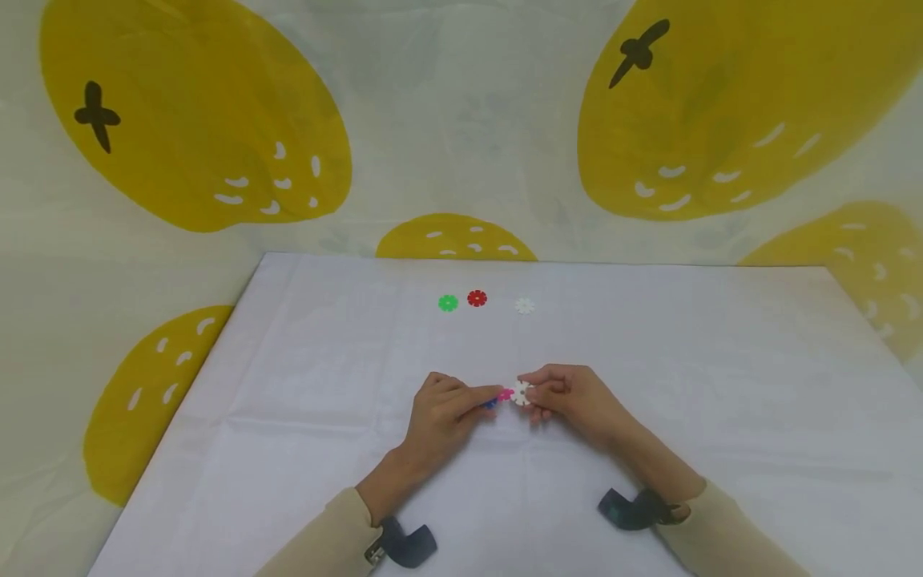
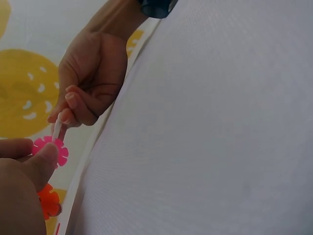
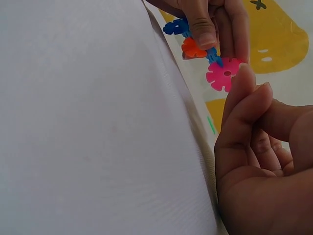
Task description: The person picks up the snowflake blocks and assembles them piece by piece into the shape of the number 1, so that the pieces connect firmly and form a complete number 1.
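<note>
Over the middle of the table, my left hand (image 1: 443,413) pinches a short chain of notched plastic snowflake discs. In the right wrist view the chain shows a dark blue disc (image 3: 174,27), an orange disc (image 3: 194,48), a lighter blue disc (image 3: 213,56) and, at its end, a pink disc (image 3: 220,76). My right hand (image 1: 577,397) holds a white disc (image 1: 521,393) between thumb and fingers. Seen edge-on in the left wrist view, the white disc (image 2: 57,127) meets the pink disc's rim; how deeply their slots engage cannot be told. Fingers cover part of the chain.
Farther back on the white-covered table (image 1: 324,336) lie a green disc (image 1: 448,303), a red disc (image 1: 477,298) and another white disc (image 1: 525,306). Behind the table hangs a pale cloth (image 1: 461,96) with large yellow fruit shapes.
</note>
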Motion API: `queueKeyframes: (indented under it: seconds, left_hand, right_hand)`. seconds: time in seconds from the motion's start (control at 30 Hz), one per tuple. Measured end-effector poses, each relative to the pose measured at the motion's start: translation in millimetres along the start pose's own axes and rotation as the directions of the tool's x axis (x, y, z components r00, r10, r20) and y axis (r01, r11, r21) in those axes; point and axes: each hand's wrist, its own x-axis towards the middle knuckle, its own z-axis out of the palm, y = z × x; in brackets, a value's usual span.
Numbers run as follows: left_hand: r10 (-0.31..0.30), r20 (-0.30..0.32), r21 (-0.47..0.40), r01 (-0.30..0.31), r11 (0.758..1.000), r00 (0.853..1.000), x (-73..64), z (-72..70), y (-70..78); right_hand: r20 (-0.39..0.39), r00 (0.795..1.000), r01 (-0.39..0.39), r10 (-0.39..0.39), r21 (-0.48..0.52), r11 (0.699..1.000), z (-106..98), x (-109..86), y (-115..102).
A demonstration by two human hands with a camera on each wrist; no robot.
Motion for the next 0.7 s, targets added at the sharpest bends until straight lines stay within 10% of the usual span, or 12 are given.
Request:
queueKeyframes:
  seconds: [0.7]
  left_hand:
    - [-0.007,-0.017,0.031,0.007,0.999,1.000,3.7,-2.5,3.1]
  right_hand:
    - [0.025,1.000,-0.009,0.009,-0.011,1.000,-3.4,-1.0,-2.9]
